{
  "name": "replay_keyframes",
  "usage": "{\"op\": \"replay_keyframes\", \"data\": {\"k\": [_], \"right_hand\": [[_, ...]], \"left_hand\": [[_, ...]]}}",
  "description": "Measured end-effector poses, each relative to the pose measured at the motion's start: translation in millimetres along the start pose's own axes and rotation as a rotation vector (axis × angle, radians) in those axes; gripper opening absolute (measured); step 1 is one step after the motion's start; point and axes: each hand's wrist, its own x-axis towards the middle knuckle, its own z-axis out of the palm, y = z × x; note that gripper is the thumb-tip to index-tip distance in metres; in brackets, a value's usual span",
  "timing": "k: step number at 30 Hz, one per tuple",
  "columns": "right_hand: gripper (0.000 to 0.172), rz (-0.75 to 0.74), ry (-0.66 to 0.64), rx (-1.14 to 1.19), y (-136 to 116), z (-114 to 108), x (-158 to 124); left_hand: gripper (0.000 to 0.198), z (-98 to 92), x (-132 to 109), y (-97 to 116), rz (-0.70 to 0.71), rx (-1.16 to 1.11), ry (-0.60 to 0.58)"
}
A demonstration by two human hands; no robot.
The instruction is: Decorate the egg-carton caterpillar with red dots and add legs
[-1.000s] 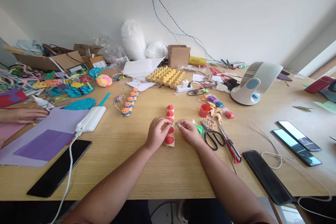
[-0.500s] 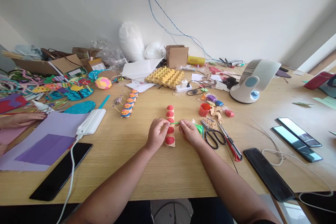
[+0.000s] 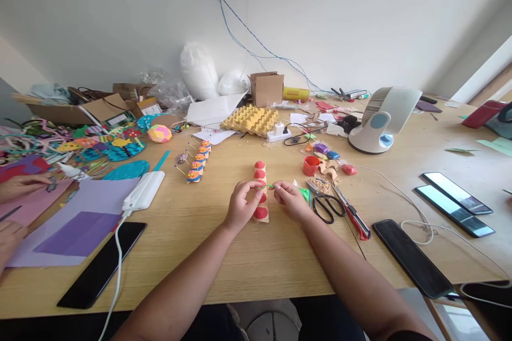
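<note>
My left hand [image 3: 245,203] and my right hand [image 3: 291,200] each pinch one end of a thin green strand [image 3: 268,186], which bows slightly between the fingertips. Whether it is soft clay, I cannot tell. Beneath them lies an egg-carton strip [image 3: 261,213] with a row of red-topped bumps, partly covered by my fingers. A bag of bright green material [image 3: 305,195] rests just right of my right hand. Beside it are black-handled scissors [image 3: 326,208] and a red utility knife [image 3: 357,221]. Farther left stands a finished-looking orange and blue carton strip [image 3: 198,162] with pins sticking out.
At the left, another person's hands [image 3: 16,192] work over pink paper. A white power bank [image 3: 144,192] and a dark phone [image 3: 102,264] lie nearby. A red cup [image 3: 311,165], a yellow egg tray [image 3: 252,120], a white fan [image 3: 384,120] and phones [image 3: 412,256] stand or lie around.
The green strand was straight and now curves a little. My hands stay over the red-topped strip. The view has shifted slightly, and more of the other person's hands shows at the left.
</note>
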Motion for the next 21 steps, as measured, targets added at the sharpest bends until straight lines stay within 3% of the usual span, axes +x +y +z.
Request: {"op": "replay_keyframes", "data": {"k": [5, 11, 21], "right_hand": [[0.042, 0.016, -0.008, 0.042, -0.3, -0.2, 0.3], [0.042, 0.033, -0.022, 0.053, 0.2, 2.1, -0.9], [0.042, 0.032, -0.027, 0.040, 0.9, 0.1, -1.0]], "left_hand": [[0.032, 1.1, 0.1, 0.5, -0.003, -0.029, -0.047], [0.015, 0.5, 3.6, 0.2, 0.070, 0.041, -0.042], [0.013, 0.5, 3.4, -3.4, 0.087, 0.051, -0.018]]}}
